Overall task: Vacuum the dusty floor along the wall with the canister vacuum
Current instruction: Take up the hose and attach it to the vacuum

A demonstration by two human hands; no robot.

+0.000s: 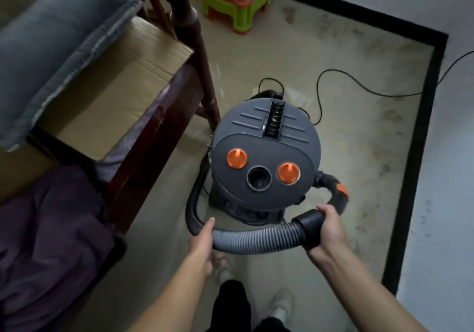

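Observation:
A round dark grey canister vacuum with two orange knobs and an open round port stands on the dusty beige floor. Its ribbed grey hose curves in front of it, low in view. My right hand grips the black cuff at the hose's end, where a curved black handle with an orange piece continues. My left hand is against the hose's left bend with its fingers behind it; the grip itself is hidden.
A dark wooden bed frame with a cardboard box, grey cushion and purple cloth fills the left. Stacked orange and green stools stand far ahead. A black power cord runs to the right wall. Black skirting edges the floor.

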